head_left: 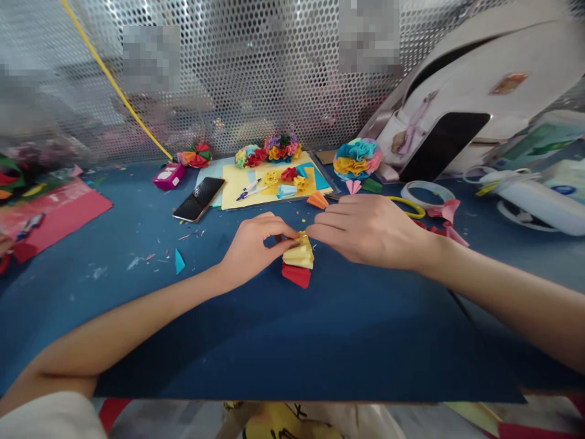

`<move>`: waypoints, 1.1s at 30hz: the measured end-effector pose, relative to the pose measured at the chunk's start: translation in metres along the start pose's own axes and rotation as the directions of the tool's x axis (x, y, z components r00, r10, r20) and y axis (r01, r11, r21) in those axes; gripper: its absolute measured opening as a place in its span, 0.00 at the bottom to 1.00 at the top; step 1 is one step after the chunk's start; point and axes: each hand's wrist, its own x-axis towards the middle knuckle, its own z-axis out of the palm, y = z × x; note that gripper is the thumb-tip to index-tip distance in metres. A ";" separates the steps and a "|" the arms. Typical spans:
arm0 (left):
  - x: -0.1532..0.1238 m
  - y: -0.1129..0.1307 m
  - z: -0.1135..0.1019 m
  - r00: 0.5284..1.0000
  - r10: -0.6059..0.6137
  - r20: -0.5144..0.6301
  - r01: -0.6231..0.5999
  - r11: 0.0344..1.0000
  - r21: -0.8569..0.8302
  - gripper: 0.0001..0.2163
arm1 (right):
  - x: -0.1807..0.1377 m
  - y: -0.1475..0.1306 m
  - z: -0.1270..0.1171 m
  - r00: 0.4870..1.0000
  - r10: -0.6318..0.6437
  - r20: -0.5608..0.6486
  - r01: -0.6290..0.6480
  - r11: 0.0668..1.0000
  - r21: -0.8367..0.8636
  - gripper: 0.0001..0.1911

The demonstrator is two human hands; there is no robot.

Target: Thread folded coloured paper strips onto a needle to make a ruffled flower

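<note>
A small folded paper piece (298,258), pale yellow above and red below, rests on the dark blue sheet (320,341) at the centre. My left hand (253,247) pinches its top from the left with fingers closed. My right hand (365,230) comes in from the right, fingers pressed together on the same top edge. Both hands hold the piece between them.
Behind lie a yellow sheet (256,183) with pens and paper bits, several coloured paper flowers (358,158), a black phone (199,198), a pink box (169,176), a tape roll (427,193) and a white bag (475,103). Red paper (59,213) lies at the left. A perforated metal screen (256,73) closes the back.
</note>
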 end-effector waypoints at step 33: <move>0.013 -0.001 -0.016 0.992 -0.020 0.125 -0.008 0.975 0.220 0.07 | 0.012 0.006 0.017 0.996 -0.040 -0.080 0.041 0.999 0.006 0.18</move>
